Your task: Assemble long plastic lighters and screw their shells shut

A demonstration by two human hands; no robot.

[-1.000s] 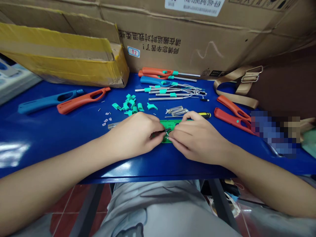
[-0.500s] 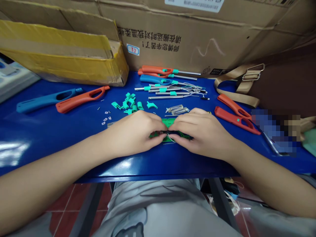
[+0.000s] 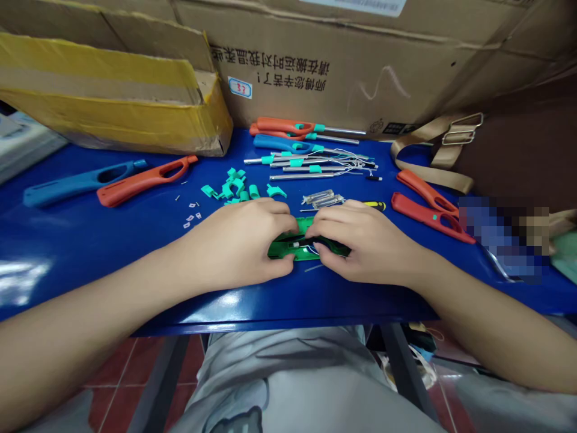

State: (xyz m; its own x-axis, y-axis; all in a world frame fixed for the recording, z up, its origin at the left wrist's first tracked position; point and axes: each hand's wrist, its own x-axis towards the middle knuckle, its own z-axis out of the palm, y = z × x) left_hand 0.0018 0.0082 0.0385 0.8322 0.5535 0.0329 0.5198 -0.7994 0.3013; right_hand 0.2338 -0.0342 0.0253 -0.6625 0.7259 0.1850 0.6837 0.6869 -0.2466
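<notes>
Near the table's front edge, a green lighter shell (image 3: 305, 226) lies open between my hands, with part of its length hidden by fingers. My left hand (image 3: 250, 240) curls around the shell's left part, thumb on the near side and fingers on the far side. Over the right part, my right hand (image 3: 372, 243) has its fingertips pinched at a small black igniter (image 3: 305, 243) with a white tip and a thin white wire. A thin metal rod (image 3: 314, 267) lies just in front of the shell.
Behind my hands are teal triggers (image 3: 234, 185), clear fuel tanks (image 3: 323, 198), metal nozzle tubes (image 3: 302, 177) and a yellow-handled screwdriver (image 3: 375, 205). Blue (image 3: 67, 186) and orange lighter shells (image 3: 135, 185) lie left, red ones (image 3: 424, 210) right. Cardboard boxes (image 3: 279, 36) stand behind; a strap (image 3: 433, 171) lies right.
My left thumb and fingers have spread apart from the pinch at the middle onto the shell's sides. More of the shell's inside and the white-tipped igniter now shows. The view has shifted slightly.
</notes>
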